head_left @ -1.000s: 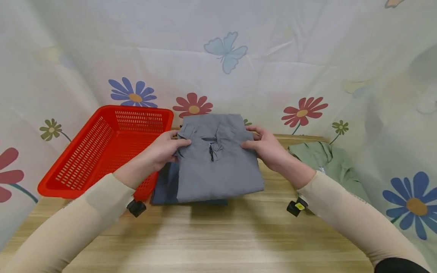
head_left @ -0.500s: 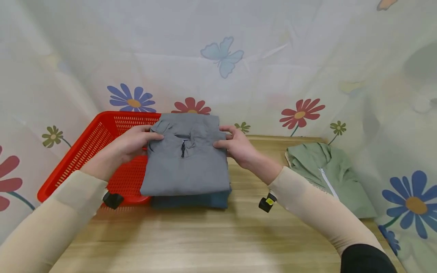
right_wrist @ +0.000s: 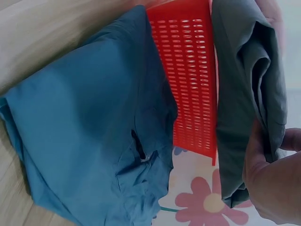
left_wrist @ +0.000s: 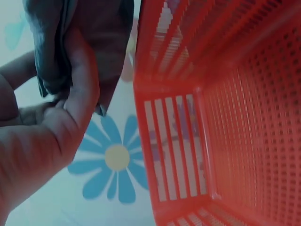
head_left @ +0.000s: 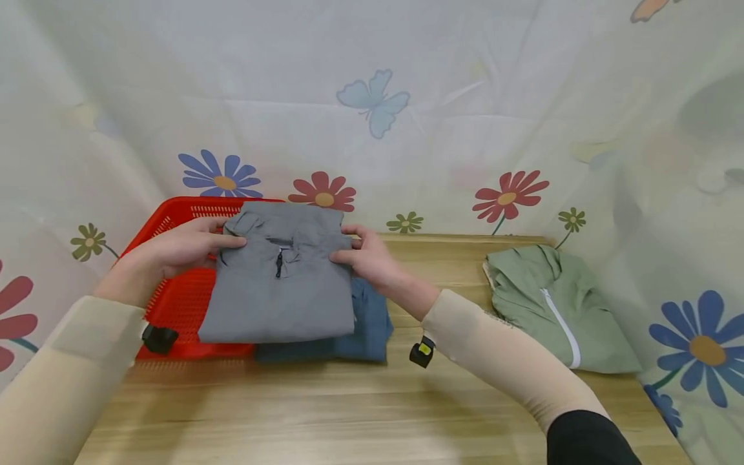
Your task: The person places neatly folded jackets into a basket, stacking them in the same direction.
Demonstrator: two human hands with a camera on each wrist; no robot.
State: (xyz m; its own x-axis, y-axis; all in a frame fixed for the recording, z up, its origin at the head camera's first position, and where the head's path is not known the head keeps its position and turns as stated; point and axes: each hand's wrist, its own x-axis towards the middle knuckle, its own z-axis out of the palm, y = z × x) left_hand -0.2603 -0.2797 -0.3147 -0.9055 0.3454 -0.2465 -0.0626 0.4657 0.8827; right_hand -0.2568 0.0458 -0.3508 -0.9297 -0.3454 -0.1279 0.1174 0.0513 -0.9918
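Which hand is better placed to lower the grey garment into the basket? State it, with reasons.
Probably the left hand: in the head view it pinches the grey garment over the red basket; the right hand is nearer the blue garment.

cream sleeves (head_left: 506,358) – black wrist cameras (head_left: 420,354)

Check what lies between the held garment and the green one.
In the head view: the right hand gripping the grey garment, part of the blue garment, then bare tabletop, right sleeve above.

The folded cloth garment (head_left: 281,297) is coloured grey; the white fabric backdrop (head_left: 465,135) is printed with multicoloured flowers (head_left: 507,197).
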